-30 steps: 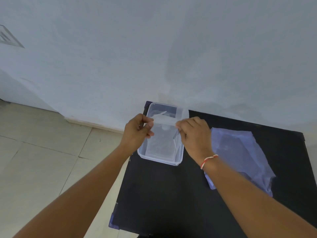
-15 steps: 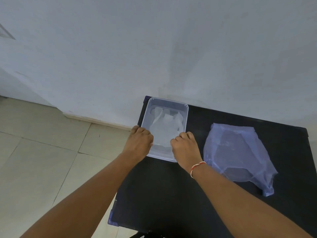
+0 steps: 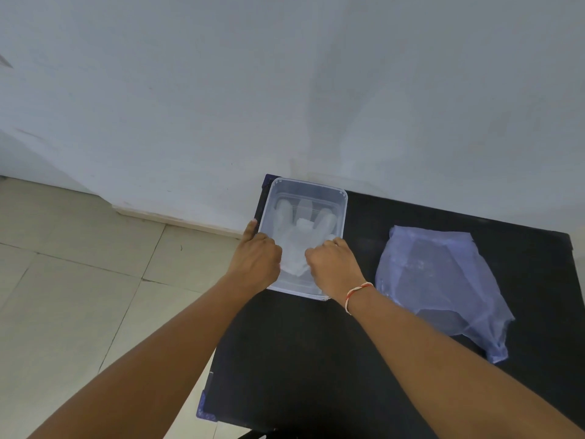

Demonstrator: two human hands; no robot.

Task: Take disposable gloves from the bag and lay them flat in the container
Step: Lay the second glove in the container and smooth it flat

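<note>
A clear plastic container (image 3: pixel 308 186) stands at the back left corner of the black table (image 3: pixel 316 359). Inside it lies a translucent disposable glove (image 3: pixel 297 239), fingers pointing toward the wall. My left hand (image 3: pixel 258 259) is at the container's near left side, one finger stretched along its outer left wall, the others curled at the glove's cuff. At the near right of the container, my right hand (image 3: pixel 332 264) has its fingers curled on the cuff's right edge. A pale blue plastic bag (image 3: pixel 440 286) lies crumpled on the table to the right.
A white wall runs directly behind the table. Beige tiled floor (image 3: pixel 79 296) lies to the left, below the table's left edge. The bag's corner reaches toward the table's right front.
Both hands have lowered the glove from above the container down into it. The glove now lies spread on the bottom with its fingers fanned out. The view has shifted slightly.
</note>
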